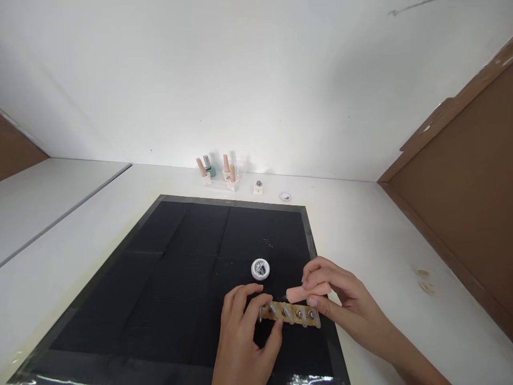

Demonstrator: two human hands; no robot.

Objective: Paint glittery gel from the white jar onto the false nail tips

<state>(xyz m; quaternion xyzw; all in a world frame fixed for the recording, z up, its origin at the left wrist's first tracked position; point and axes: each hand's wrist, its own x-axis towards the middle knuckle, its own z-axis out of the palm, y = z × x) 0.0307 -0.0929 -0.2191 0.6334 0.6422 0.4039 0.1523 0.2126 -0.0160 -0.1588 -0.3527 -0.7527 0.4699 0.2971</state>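
- Your left hand (250, 334) is at the lower centre of the frame, fingers curved and partly spread, with thumb and index finger on opposite edges of a yellowish-tan strip with shiny silver round bits and translucent bands across it (294, 314), so you've got it by its left end
- Your right hand (340, 294) is over at the lower right, closed pretty snug in a fingers-and-thumb grip on a smooth pink cylindrical handle (308, 292); it's tilted a bit, left end lower, just above the strip in the frame
- Whatever's at the handle's left tip is too small and blurry to make out properly
- Just above your left fingertips sits a small round white-rimmed jar with silvery stuff in it (260, 269), apart from both hands
- Jar and strip are both over the big black mat with dark taped edges (180, 278), on a white table (360, 214)
- Up at the top centre, near the white wall (256, 80), you've got a group of little bottles with pinkish and grey caps (231, 179), then a small clear-and-white open-looking bottle (258, 188), then a flat round white dish or lid (285, 197) to its right
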